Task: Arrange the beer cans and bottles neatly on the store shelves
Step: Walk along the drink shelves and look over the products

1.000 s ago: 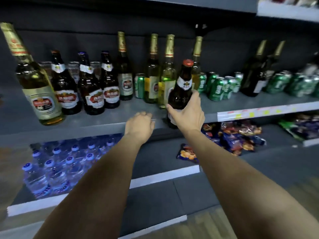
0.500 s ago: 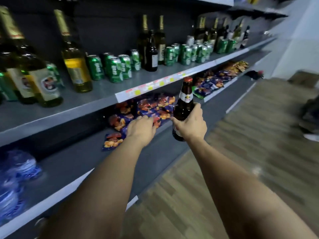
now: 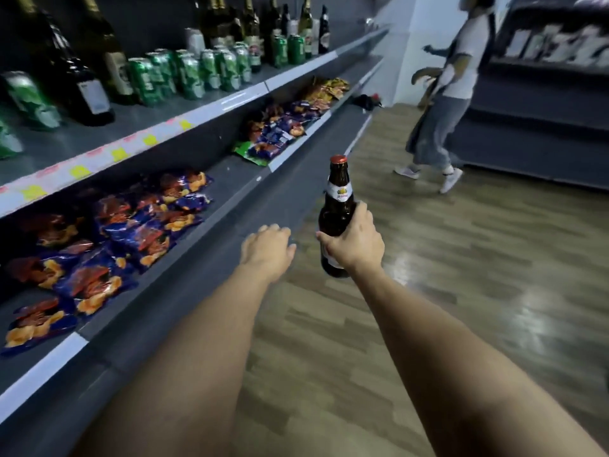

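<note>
My right hand [image 3: 354,240] grips a brown beer bottle [image 3: 336,206] with a red cap and white neck label, held upright over the aisle floor, away from the shelves. My left hand [image 3: 267,247] hangs beside it with loosely curled fingers, holding nothing. The beer shelf [image 3: 138,127] runs along the upper left, carrying green cans [image 3: 194,70] in a cluster and tall dark bottles [image 3: 82,77] behind and beside them. More bottles [image 3: 306,24] stand farther along the shelf.
Below the beer shelf lie blue and orange snack bags [image 3: 131,225] and more bags [image 3: 283,127] farther on. A person [image 3: 445,94] walks in the aisle ahead at right. Another dark shelf unit [image 3: 543,94] stands at far right. Wooden floor [image 3: 428,291] fills the aisle.
The view has swung right along the aisle. My right hand has carried the bottle away from the beer shelf and lower, and a person has come into view.
</note>
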A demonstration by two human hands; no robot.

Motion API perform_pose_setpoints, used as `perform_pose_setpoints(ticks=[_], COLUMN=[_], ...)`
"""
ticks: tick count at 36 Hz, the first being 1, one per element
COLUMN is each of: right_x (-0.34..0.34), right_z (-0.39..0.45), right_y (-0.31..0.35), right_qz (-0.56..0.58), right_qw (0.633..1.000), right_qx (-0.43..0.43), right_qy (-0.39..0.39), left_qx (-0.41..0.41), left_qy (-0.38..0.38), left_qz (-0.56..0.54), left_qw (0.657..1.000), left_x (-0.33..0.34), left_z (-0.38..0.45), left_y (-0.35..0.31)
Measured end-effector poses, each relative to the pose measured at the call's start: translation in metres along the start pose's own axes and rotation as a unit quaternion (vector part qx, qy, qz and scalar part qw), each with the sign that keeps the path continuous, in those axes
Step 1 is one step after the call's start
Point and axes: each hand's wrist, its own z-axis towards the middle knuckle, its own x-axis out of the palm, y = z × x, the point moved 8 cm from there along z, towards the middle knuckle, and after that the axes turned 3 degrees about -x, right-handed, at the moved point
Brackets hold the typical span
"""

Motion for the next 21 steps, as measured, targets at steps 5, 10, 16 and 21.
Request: perform_pose_setpoints(ticks=[5,10,16,21], right_x=[-0.012,-0.011,-0.001,0.003], right_z=[0.033,0.077,0.154,0.226], right_y=[-0.045,-0.074,-0.092,-0.098], right_qz=[-0.009,-0.025,-0.025,-0.018], right_qw=[0.999,0.998,0.997,0.997], right_qx=[0.040,0.060,0.068,0.071], right_qy=[-0.005,-0.008,-0.015,-0.011], left_qx=[0.030,0.054,0.070,0.074], left_qy=[0.004,0.002,-0.006,-0.009], left_qz=[-0.010,-0.012,-0.003,-0.005], left_qw=[0.999,0.998,0.998,0.997], left_x=[0.013,0.025,0.028,0.017], left_z=[0.046,0.098,0.181,0.257], left_y=[-0.046,-0.078,-0.096,-0.106])
